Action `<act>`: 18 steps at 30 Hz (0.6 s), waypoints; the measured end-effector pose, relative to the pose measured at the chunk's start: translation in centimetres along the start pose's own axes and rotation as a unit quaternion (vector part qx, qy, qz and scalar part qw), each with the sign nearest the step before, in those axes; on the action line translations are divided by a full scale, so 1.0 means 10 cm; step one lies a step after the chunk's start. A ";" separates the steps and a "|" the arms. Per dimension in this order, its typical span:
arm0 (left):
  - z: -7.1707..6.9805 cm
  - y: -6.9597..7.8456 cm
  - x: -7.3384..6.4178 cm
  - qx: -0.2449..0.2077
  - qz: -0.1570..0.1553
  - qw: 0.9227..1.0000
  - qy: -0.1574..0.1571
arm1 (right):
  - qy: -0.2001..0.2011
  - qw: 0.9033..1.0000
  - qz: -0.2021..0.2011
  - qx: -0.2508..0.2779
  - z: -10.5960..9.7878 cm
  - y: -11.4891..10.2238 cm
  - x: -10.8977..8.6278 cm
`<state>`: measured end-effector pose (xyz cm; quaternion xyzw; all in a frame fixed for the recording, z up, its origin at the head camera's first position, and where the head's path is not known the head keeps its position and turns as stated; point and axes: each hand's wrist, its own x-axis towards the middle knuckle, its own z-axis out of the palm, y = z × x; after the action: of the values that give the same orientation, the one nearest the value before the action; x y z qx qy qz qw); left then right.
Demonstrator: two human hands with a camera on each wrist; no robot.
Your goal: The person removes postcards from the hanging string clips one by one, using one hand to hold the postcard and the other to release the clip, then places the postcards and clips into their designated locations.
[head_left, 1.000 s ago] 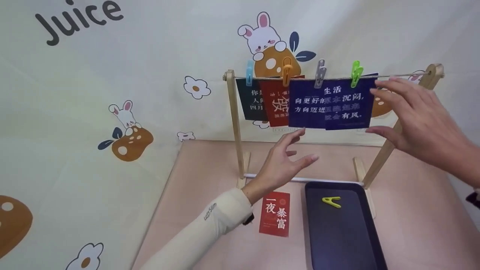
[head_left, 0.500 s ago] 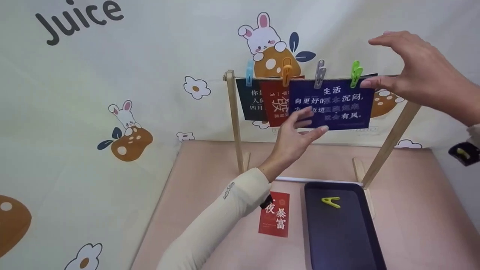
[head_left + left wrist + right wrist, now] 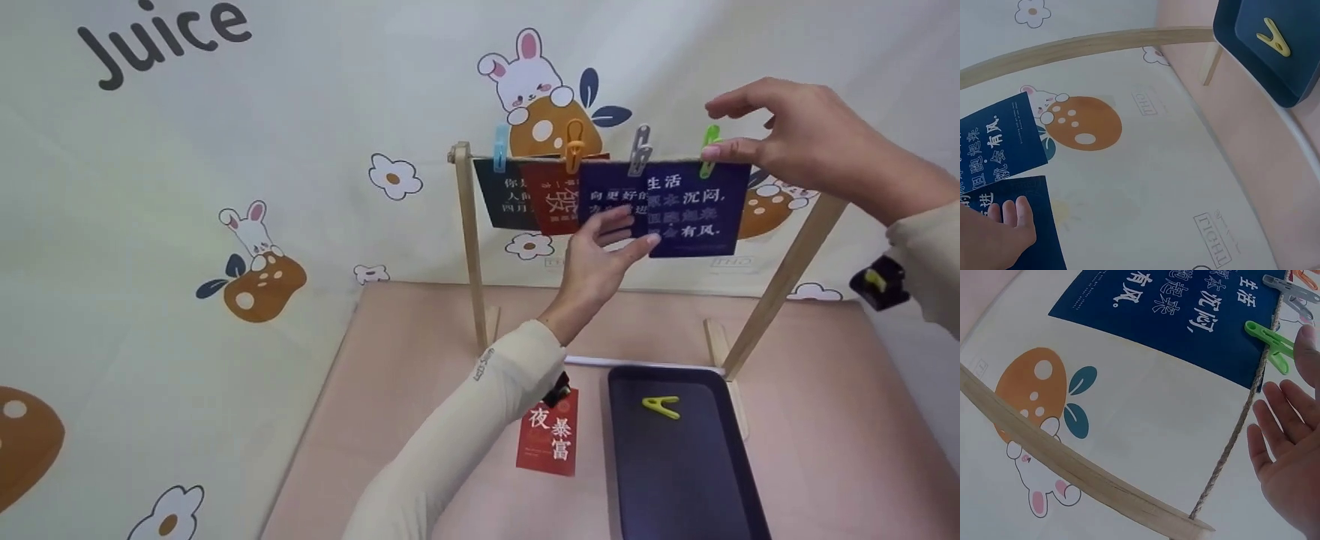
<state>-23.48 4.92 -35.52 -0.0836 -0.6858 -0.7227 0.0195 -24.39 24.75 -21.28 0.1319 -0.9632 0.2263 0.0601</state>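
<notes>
Blue cards hang from a rope: a right one (image 3: 694, 210) under a green clothespin (image 3: 708, 152), and a left one (image 3: 600, 176) under a grey clothespin (image 3: 640, 150). My right hand (image 3: 817, 142) is up at the green clothespin, thumb on its handle and index finger bent above it. Its other fingers (image 3: 1283, 424) spread loosely beside the rope in the right wrist view. My left hand (image 3: 596, 262) lies over the lower part of the left blue card, fingers loosely bent and thumb apart; in the left wrist view its fingertips (image 3: 1024, 211) overlap that card.
Wooden posts (image 3: 469, 247) hold the rope. A dark card (image 3: 499, 202) under a light blue clothespin (image 3: 501, 148) and a red card (image 3: 551, 202) under an orange one (image 3: 575, 146) hang further left. Below are a dark tray (image 3: 682, 465) with a yellow clothespin (image 3: 661, 406) and a loose red card (image 3: 547, 442).
My right hand rises from the right card's edge, then comes left and down to the green clothespin. My left hand moves up and right over the left blue card. The left cards' lower edges swing back.
</notes>
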 end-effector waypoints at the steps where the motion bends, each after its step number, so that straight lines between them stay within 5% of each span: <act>1: 0.02 -0.02 0.01 -0.003 -0.001 1.000 0.004 | -0.004 1.000 0.005 0.003 0.00 0.01 0.01; 11: 0.17 -0.14 0.03 -0.025 -0.024 0.999 0.014 | -0.017 0.999 0.027 0.004 0.04 0.04 0.03; 18: 0.28 -0.12 0.02 -0.074 -0.064 0.995 0.032 | -0.015 0.998 0.038 0.055 0.04 0.05 0.05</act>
<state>-23.54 7.74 -36.55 -0.0173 -0.6337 -0.7733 -0.0108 -25.06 24.90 -21.79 0.1017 -0.9545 0.2787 0.0293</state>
